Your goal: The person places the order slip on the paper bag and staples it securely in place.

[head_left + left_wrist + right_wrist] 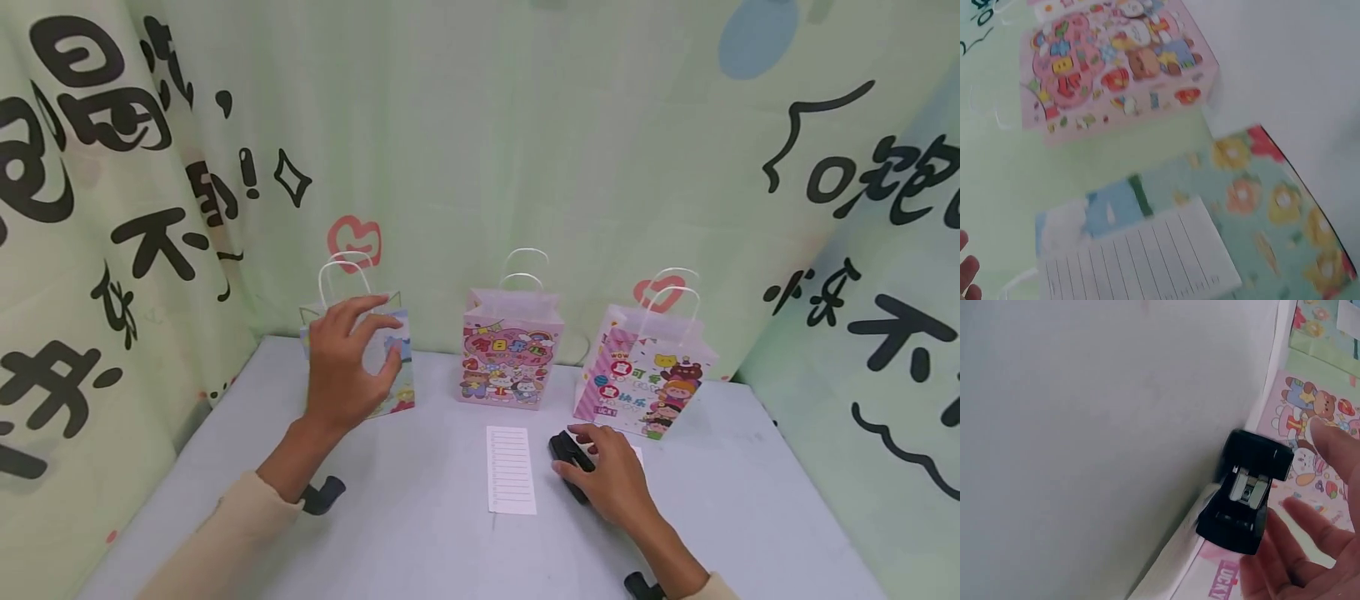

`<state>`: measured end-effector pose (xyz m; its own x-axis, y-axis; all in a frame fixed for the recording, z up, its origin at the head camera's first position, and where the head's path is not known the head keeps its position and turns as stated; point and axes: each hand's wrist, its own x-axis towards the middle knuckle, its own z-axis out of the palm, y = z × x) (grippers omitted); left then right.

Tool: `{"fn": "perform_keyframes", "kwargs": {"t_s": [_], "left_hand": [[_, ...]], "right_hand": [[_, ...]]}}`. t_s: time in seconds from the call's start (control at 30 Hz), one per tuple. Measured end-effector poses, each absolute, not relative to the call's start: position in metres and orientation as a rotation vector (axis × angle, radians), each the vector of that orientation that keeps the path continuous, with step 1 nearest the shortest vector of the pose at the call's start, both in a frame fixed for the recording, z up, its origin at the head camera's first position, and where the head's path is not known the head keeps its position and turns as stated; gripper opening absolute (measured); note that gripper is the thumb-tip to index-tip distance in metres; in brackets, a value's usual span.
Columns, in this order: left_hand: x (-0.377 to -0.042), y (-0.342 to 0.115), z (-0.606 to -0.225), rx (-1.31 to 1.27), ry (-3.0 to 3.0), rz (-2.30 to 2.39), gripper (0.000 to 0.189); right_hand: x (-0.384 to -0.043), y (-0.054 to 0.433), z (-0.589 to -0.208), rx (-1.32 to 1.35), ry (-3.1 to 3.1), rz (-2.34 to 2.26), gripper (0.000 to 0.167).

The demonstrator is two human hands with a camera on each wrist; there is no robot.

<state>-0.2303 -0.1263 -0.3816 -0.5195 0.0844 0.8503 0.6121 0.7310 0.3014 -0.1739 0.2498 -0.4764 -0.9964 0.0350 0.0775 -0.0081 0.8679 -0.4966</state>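
Items comprise three printed bags [511, 360], each fitted with two white handles [522, 276], six handles in total; one black stapler [1244, 494]; two lined cards [512, 471], plus one partly hidden white slip [637, 455]; one left hand [347, 367]; one right hand [613, 477]; and one table [420, 500].

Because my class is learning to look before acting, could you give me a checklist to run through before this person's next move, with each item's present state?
1. Card against the front of the left bag: ok.
2. That card fastened there: cannot tell; no staple is visible.
3. Left hand free: ok; it holds nothing, in front of the left bag.
4. Stapler firmly gripped: not ok; the right hand is at it, but its thumb is off it.
5. Middle bag upright: ok.
6. Middle card flat on the table: ok.
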Motion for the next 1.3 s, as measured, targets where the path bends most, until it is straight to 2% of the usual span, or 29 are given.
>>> {"fn": "perform_keyframes", "kwargs": {"t_s": [0.57,0.97,1.3], "left_hand": [[-0.269,-0.05,-0.393,-0.693,-2.234,-0.767,0.024],[-0.286,-0.028,-0.394,-0.725,-2.266,-0.708,0.017],[-0.295,-0.02,-0.388,-0.703,-2.293,-0.743,0.013]], "right_hand": [[-0.184,0.216,-0.482,0.227,-2.945,0.844,0.071],[-0.191,0.198,-0.485,0.4,-3.049,0.689,0.075],[-0.19,0.19,-0.479,0.442,-3.08,0.613,0.068]]}}
